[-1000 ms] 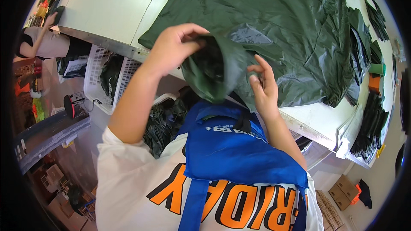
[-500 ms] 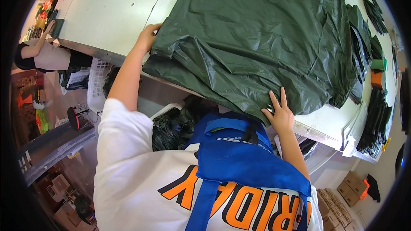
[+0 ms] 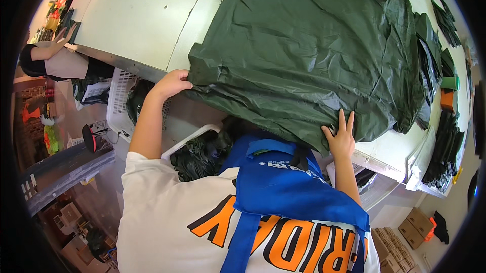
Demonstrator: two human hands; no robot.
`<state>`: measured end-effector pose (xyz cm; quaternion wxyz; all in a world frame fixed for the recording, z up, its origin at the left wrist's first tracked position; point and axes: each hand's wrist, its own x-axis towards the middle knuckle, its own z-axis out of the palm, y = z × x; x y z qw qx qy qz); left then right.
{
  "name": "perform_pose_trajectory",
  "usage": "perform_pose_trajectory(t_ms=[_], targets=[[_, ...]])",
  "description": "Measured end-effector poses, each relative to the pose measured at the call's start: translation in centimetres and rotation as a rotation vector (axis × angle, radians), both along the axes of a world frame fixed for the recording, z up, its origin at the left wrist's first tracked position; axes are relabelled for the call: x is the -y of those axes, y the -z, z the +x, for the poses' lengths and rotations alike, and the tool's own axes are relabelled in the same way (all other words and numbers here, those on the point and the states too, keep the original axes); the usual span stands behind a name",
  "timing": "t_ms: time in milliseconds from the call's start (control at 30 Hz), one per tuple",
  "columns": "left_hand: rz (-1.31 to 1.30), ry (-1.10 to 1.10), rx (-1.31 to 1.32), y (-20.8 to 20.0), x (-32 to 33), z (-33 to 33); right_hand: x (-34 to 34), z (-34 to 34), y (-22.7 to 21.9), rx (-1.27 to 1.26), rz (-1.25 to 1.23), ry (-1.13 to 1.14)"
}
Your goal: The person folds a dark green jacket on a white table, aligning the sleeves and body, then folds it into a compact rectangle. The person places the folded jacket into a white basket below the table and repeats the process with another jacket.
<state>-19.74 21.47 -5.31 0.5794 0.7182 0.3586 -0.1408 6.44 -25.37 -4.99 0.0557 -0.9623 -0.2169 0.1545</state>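
A large dark green plastic sheet (image 3: 309,50) lies spread over the white table (image 3: 136,20), its near edge hanging over the table's front. My left hand (image 3: 172,82) grips the sheet's near left corner at the table edge. My right hand (image 3: 341,138) lies flat, fingers apart, on the sheet's near right edge. I wear a white shirt with orange letters and a blue apron (image 3: 288,192).
White baskets (image 3: 117,106) with dark green bags stand under the table in front of me. More dark green pieces (image 3: 445,146) lie and hang at the table's right end. Another person (image 3: 50,58) works at the far left. Cardboard boxes (image 3: 410,227) sit on the floor.
A second ago both hands held a bunched green fold in front of me. They have moved apart to the sheet's near corners, and the sheet now lies spread flat.
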Motion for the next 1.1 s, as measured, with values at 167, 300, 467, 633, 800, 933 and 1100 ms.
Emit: perform_pose_trajectory(t_ms=[167, 300, 467, 633, 800, 933, 1100], targets=[[0.322, -0.086, -0.054, -2.2, 2.9, 3.7, 1.0, -0.5, 0.0, -0.028, 0.089, 0.015], [1.194, 0.018, 0.221, -0.9, 5.3, 4.1, 5.2, -0.9, -0.2, 0.120, 0.416, -0.368], [1.222, 0.568, 0.675, -2.1, 6.3, 1.0, 9.3, -2.7, 0.6, -0.007, 0.133, -0.498], [0.980, 0.780, 0.368, -1.0, 5.8, -0.9, 8.9, -2.5, 0.8, 0.048, 0.359, -0.450], [0.777, 0.685, 0.258, -2.0, 5.1, -1.8, 9.0, -1.3, -1.8, -0.146, 0.421, -0.236], [0.194, 0.325, 0.106, -7.2, 1.9, 2.0, 8.4, 2.7, -8.1, -0.180, 0.385, 0.023], [0.033, -0.292, 0.303, -5.8, -2.5, 10.7, -1.2, 15.2, -9.5, 0.099, 0.226, -0.100]])
